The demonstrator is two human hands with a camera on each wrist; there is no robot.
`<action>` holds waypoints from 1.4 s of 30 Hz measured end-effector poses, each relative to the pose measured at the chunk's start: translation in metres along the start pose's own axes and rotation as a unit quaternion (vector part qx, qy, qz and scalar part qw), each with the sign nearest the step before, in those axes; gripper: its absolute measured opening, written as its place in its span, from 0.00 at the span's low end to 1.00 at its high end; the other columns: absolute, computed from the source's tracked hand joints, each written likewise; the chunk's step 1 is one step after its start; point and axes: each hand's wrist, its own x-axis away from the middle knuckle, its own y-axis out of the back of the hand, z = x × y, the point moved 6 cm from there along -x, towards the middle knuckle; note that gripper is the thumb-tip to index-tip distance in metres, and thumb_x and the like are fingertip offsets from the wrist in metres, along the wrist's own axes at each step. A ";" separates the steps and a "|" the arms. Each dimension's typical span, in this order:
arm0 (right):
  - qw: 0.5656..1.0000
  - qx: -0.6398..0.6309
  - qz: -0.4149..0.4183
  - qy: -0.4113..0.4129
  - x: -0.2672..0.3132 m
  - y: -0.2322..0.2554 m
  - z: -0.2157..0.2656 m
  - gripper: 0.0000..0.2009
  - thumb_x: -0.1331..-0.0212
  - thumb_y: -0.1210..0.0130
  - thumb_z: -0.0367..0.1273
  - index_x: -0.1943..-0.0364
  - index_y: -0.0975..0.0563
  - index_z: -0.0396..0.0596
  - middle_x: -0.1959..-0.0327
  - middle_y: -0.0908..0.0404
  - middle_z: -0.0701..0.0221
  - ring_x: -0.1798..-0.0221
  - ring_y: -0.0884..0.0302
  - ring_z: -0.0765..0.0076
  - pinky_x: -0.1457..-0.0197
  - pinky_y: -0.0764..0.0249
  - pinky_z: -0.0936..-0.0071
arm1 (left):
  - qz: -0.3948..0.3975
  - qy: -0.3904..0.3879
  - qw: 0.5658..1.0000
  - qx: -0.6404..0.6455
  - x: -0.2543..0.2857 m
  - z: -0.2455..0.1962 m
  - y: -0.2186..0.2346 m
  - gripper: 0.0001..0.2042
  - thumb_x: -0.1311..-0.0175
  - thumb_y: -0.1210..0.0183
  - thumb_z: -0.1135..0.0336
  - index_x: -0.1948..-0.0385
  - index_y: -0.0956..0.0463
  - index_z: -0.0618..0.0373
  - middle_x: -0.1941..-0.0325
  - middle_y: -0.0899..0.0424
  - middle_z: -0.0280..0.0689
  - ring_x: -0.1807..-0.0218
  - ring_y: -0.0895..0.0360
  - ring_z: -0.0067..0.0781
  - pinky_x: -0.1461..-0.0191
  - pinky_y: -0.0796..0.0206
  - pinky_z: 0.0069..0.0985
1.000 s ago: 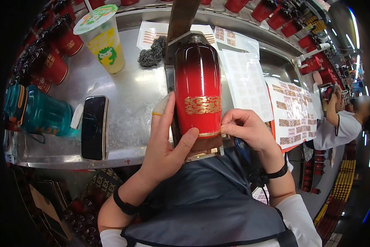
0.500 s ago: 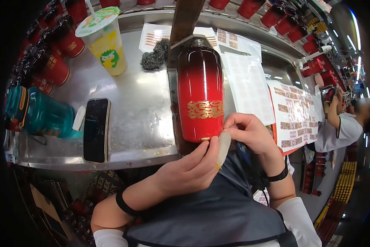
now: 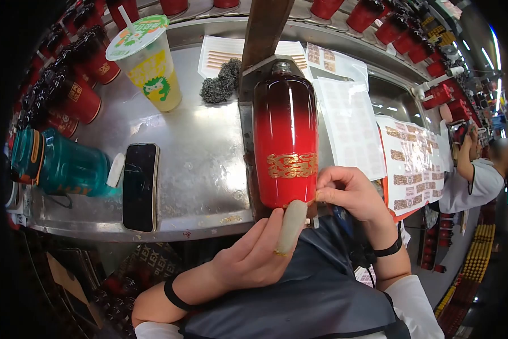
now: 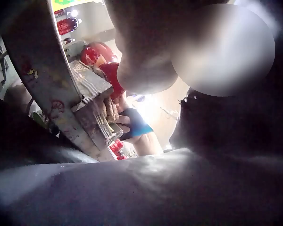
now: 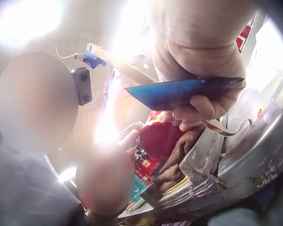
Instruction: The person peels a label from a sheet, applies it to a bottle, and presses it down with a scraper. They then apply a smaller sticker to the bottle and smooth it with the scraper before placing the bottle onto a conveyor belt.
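Note:
A red bottle [image 3: 285,130], dark at the shoulder and banded with gold ornament, lies with its base toward me. My left hand [image 3: 251,254] reaches to its base from below, fingers extended and tips at the lower edge; one finger wears a pale finger cot [image 3: 291,226]. At the base's right side, my right hand [image 3: 352,192] pinches with thumb and forefinger. In the right wrist view a thin gold strip [image 5: 231,131] trails from its fingers. That hand also holds a flat blue scraper [image 5: 179,92], its fingers curled beneath it.
Brown cloth [image 5: 177,160] lies under the bottle. Left on the metal table [image 3: 208,164] are a phone [image 3: 140,186], a teal bottle [image 3: 73,164] and a drink cup [image 3: 152,73]. Decal sheets [image 3: 415,164] lie right. A dark post [image 3: 268,28] rises behind; another person [image 3: 474,175] sits far right.
My left hand has left the bottle's left side and swung down to its base, the cot-covered finger now at the lower edge. The right hand stays by the base's right side.

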 end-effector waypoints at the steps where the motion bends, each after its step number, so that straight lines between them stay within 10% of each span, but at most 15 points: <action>1: 1.000 0.001 -0.001 0.001 0.000 0.000 0.000 0.05 0.38 0.35 0.29 0.69 0.20 0.44 0.79 0.30 0.86 0.75 0.41 0.91 0.71 0.44 0.87 | 0.000 0.016 1.000 0.007 0.001 0.002 0.001 0.11 0.40 0.42 0.70 0.58 0.13 0.55 0.51 0.14 0.37 0.45 0.20 0.31 0.46 0.26 0.23; 11: 1.000 0.004 -0.008 -0.005 0.000 0.001 0.000 0.05 0.39 0.35 0.28 0.68 0.19 0.43 0.79 0.30 0.86 0.75 0.41 0.90 0.71 0.44 0.86 | 0.022 0.127 0.981 0.145 0.014 0.033 -0.003 0.16 0.38 0.40 0.71 0.49 0.19 0.64 0.45 0.17 0.48 0.44 0.21 0.45 0.46 0.25 0.33; 17: 1.000 0.017 -0.008 0.001 0.001 0.001 0.002 0.04 0.39 0.35 0.28 0.68 0.19 0.43 0.79 0.30 0.86 0.74 0.42 0.90 0.71 0.44 0.86 | 0.025 0.306 0.881 0.361 0.005 0.067 -0.021 0.37 0.44 0.33 0.62 0.32 0.36 0.65 0.31 0.33 0.54 0.32 0.35 0.53 0.30 0.44 0.44; 23: 1.000 -0.004 -0.004 0.002 0.001 0.000 0.003 0.04 0.38 0.35 0.28 0.67 0.19 0.43 0.76 0.26 0.84 0.73 0.38 0.91 0.70 0.42 0.87 | -0.002 0.330 0.861 0.387 -0.011 0.055 -0.039 0.47 0.46 0.31 0.61 0.26 0.50 0.65 0.23 0.48 0.56 0.26 0.47 0.53 0.26 0.56 0.45; 42: 1.000 -0.004 0.001 0.005 0.000 0.000 -0.001 0.05 0.38 0.35 0.29 0.68 0.19 0.44 0.78 0.30 0.86 0.74 0.42 0.91 0.71 0.45 0.86 | 0.006 0.367 0.850 0.378 -0.010 0.048 -0.047 0.43 0.42 0.35 0.62 0.26 0.50 0.67 0.24 0.47 0.57 0.26 0.46 0.54 0.27 0.55 0.43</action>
